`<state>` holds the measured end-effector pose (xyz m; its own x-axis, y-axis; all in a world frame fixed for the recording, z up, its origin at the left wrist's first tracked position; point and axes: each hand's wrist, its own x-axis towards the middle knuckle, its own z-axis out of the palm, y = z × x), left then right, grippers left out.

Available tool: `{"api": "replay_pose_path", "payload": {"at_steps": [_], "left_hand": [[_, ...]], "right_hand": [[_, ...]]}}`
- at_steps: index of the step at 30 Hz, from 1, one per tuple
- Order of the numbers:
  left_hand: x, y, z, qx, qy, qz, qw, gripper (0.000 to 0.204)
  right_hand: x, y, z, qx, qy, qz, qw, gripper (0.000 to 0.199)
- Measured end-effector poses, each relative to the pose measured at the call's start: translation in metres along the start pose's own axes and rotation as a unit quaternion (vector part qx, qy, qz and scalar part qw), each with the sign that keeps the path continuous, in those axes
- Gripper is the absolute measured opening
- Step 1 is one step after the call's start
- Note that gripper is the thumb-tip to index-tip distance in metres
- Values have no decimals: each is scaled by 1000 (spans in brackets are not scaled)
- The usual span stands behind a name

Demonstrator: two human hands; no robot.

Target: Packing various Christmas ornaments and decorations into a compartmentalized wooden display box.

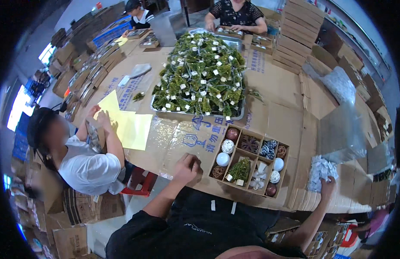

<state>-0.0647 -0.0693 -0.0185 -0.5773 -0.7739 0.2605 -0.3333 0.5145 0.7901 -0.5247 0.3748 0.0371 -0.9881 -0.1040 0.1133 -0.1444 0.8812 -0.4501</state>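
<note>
A: The left hand (187, 169) rests on the surface (269, 116), at the left of the box (247, 188). How are its fingers?

B: They are bent loosely, and I see no thing in them; whether they close fully, I cannot tell. The right hand (328, 187) touches the near side of a pile of white pieces (319, 173). Whether it grips some of them, I also cannot tell.

A: And the things, beginning from the largest?

B: First the surface, covered with brown cardboard. On its farther part stands a metal tray (169, 112), heaped with small green trees (200, 73) which have white blocks at their ends.

A: Then the yellow paper (126, 125)?

B: Yes, it lies on the left side, in front of a co-worker (87, 164).

A: And the box?

B: It is open and lies flat between the two hands, divided into compartments. The white pile is to its right, apart from it.

A: What is inside the box?

B: Green trees (241, 169) in a near middle compartment, and just beside them a white flower (258, 176). Along each side there is one row of balls (222, 159): red-brown, white, and some like wound twigs.
</note>
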Motion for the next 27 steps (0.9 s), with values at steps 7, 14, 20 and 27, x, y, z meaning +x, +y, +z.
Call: {"api": "replay_pose_path", "payload": {"at_steps": [7,14,20,27], "left_hand": [[-6,-6,-1,-9,10,16,1000,12],[-6,-13,5,-32,31,14,999,14],[-6,-17,6,-27,-21,55,998,22],[-7,-22,-2,85,-37,21,995,21]], "right_hand": [[-18,-13,-5,-2,57,-45,997,43],[12,-94,-100,12,279,-187,942,48],[68,-122,-131,-159,187,-259,934,42],[78,-125,-140,-137,56,-285,947,21]]}}
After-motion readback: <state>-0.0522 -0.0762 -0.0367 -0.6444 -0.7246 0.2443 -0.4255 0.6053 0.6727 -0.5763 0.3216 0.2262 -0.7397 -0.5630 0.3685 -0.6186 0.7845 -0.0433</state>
